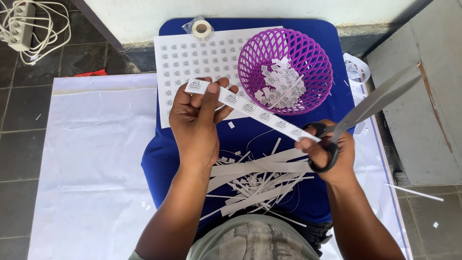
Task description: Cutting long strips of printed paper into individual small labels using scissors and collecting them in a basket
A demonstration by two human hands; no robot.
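A white paper strip (252,110) printed with small labels slants beside open black-handled scissors (356,115).

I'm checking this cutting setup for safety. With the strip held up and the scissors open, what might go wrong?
1. The right hand pinches the paper strip while holding the scissors, so the blades sit near fingers and might nick them.
2. The strip hangs beside the purple basket, not over it; cut pieces may fall among the scraps.
3. The left hand grips one end only; the strip might sag or twist.
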